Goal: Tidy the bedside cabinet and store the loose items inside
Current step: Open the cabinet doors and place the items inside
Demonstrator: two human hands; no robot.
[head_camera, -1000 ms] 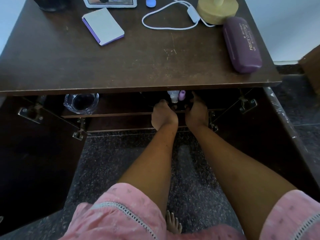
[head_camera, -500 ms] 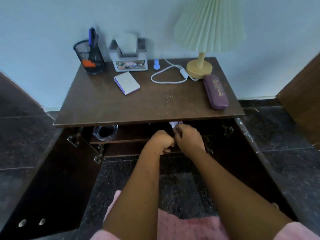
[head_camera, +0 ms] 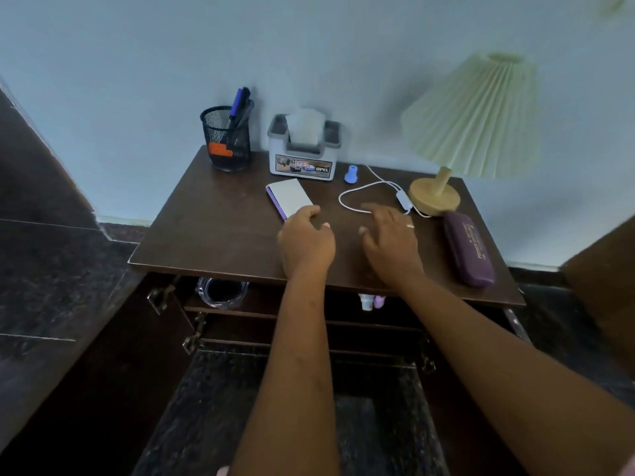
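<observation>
The dark wooden bedside cabinet (head_camera: 213, 235) stands with both doors swung open. Over its top, my left hand (head_camera: 305, 242) hovers with fingers apart, its fingertips at the near corner of a white notebook with a purple spine (head_camera: 288, 197). My right hand (head_camera: 391, 242) is spread open over the top beside the white lamp cord (head_camera: 357, 192). Both hands hold nothing. A purple glasses case (head_camera: 469, 252) lies at the right edge. A small blue cap (head_camera: 350, 174) stands near the back. Inside, on the upper shelf, sit a glass ashtray (head_camera: 221, 292) and small white and purple bottles (head_camera: 371, 301).
At the back stand a black mesh pen holder (head_camera: 226, 139), a tissue box (head_camera: 304, 156) and a pleated green lamp (head_camera: 470, 118) on a wooden base. The left door (head_camera: 86, 372) opens toward me. A wooden furniture panel (head_camera: 604, 290) stands at the right.
Both hands have come out of the cabinet's upper shelf and risen over the top. The small bottles stay on the shelf. The view has pulled back and up.
</observation>
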